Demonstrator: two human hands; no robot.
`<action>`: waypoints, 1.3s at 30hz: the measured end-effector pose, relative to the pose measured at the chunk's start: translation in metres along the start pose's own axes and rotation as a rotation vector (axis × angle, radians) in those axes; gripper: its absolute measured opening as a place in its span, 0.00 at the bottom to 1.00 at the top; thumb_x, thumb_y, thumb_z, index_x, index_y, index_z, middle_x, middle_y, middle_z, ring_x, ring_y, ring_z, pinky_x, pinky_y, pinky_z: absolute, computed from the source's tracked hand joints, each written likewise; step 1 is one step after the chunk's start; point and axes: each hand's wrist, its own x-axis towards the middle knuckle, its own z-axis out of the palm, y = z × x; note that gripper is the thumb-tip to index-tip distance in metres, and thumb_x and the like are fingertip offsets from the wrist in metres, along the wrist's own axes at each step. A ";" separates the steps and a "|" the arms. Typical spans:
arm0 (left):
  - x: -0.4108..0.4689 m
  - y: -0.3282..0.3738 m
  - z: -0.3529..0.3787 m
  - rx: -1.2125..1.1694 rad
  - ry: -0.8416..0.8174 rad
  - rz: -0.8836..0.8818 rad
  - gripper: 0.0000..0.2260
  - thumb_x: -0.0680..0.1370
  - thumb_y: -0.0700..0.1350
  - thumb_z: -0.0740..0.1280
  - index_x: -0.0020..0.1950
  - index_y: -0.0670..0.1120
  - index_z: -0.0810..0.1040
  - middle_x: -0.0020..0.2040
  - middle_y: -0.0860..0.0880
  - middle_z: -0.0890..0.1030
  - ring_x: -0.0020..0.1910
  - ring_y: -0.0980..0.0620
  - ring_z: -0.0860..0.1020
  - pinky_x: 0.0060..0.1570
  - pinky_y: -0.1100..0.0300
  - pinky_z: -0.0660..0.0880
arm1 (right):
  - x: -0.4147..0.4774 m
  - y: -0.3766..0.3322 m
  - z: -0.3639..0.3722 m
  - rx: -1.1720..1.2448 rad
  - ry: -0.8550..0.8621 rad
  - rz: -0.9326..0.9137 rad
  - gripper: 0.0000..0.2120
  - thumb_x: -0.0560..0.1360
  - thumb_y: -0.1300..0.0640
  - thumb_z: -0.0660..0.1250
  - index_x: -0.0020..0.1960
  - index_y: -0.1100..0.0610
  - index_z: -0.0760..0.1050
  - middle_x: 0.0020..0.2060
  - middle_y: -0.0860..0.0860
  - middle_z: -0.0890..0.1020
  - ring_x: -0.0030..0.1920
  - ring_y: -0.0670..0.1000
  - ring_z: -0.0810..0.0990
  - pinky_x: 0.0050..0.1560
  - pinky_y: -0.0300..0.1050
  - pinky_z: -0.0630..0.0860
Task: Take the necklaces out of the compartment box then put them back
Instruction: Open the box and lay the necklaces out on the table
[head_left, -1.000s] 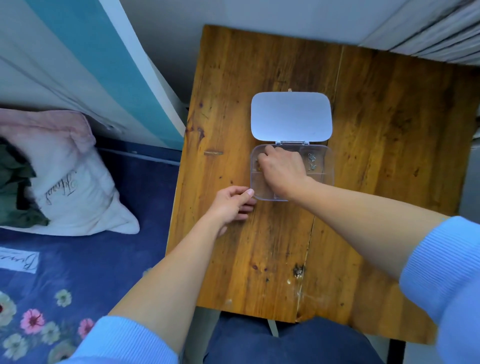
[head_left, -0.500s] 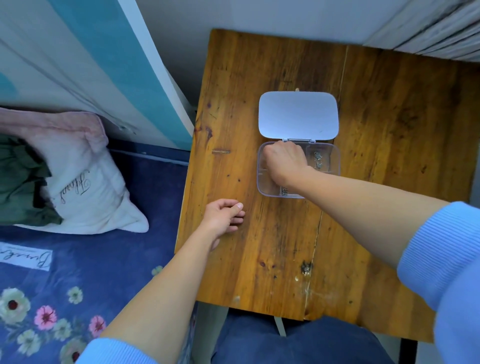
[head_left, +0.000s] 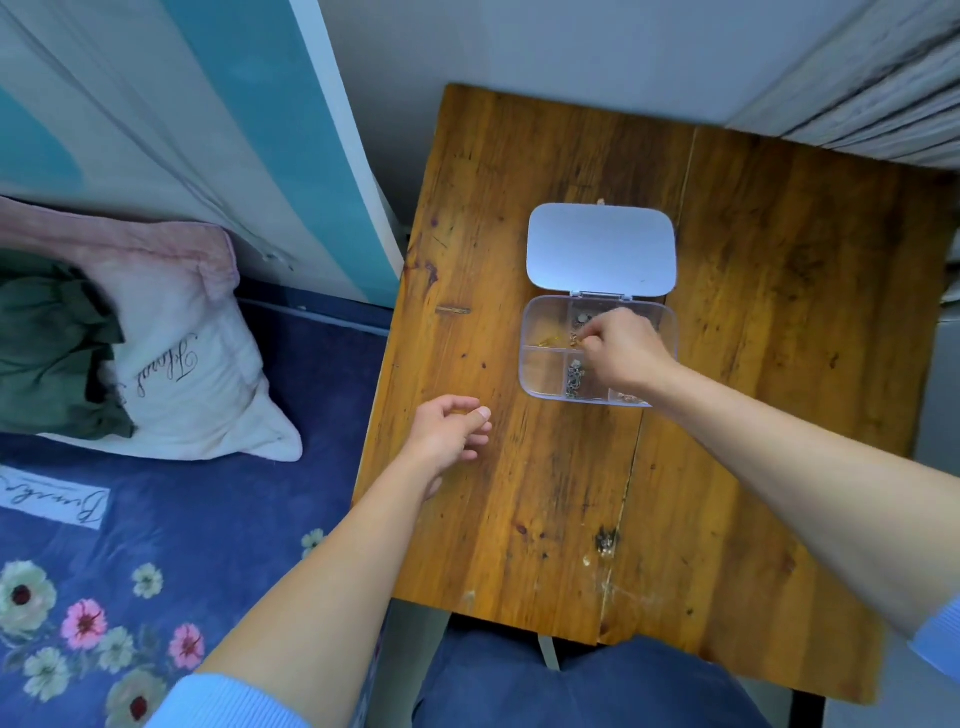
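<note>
A clear plastic compartment box (head_left: 540, 382) sits on the wooden table (head_left: 769, 364) with its white lid (head_left: 601, 245) folded back flat. A gold necklace (head_left: 551, 340) lies in the far left compartment, and a silver one (head_left: 575, 378) in the near middle compartment. My right hand (head_left: 626, 349) hovers over the box and pinches a small gold chain (head_left: 575, 339) at the middle compartments. My left hand (head_left: 451, 431) rests on the table near its left edge, fingers loosely curled, holding nothing. The box's right compartments are hidden by my right hand.
A bed with a blue floral sheet (head_left: 156, 545) and a white pillow (head_left: 176, 374) lies left of the table. A wall and curtain (head_left: 857, 104) stand behind. A wood chip (head_left: 453, 310) lies on the table left of the box.
My right hand moved from the box's left side toward the middle, uncovering the left compartments. My left hand drew back from the box's near left corner toward the table's left edge.
</note>
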 end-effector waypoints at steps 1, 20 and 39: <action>-0.002 0.004 0.002 0.004 -0.006 0.012 0.10 0.79 0.42 0.67 0.60 0.44 0.76 0.50 0.43 0.83 0.46 0.49 0.81 0.46 0.55 0.79 | -0.007 0.007 -0.004 0.073 -0.035 0.053 0.14 0.77 0.64 0.59 0.48 0.63 0.83 0.41 0.56 0.84 0.33 0.52 0.76 0.35 0.45 0.73; -0.019 -0.024 -0.021 0.349 -0.086 0.062 0.09 0.79 0.44 0.67 0.58 0.45 0.77 0.47 0.45 0.83 0.43 0.50 0.82 0.48 0.53 0.79 | -0.145 0.069 0.109 0.543 0.030 0.432 0.09 0.77 0.63 0.63 0.44 0.57 0.81 0.41 0.54 0.83 0.45 0.54 0.80 0.48 0.45 0.75; 0.014 -0.069 0.058 0.853 -0.124 0.489 0.03 0.74 0.42 0.67 0.40 0.48 0.78 0.41 0.43 0.84 0.44 0.41 0.82 0.48 0.49 0.79 | -0.155 0.088 0.166 0.391 0.362 0.582 0.10 0.69 0.45 0.73 0.34 0.49 0.77 0.35 0.45 0.83 0.41 0.53 0.80 0.39 0.44 0.71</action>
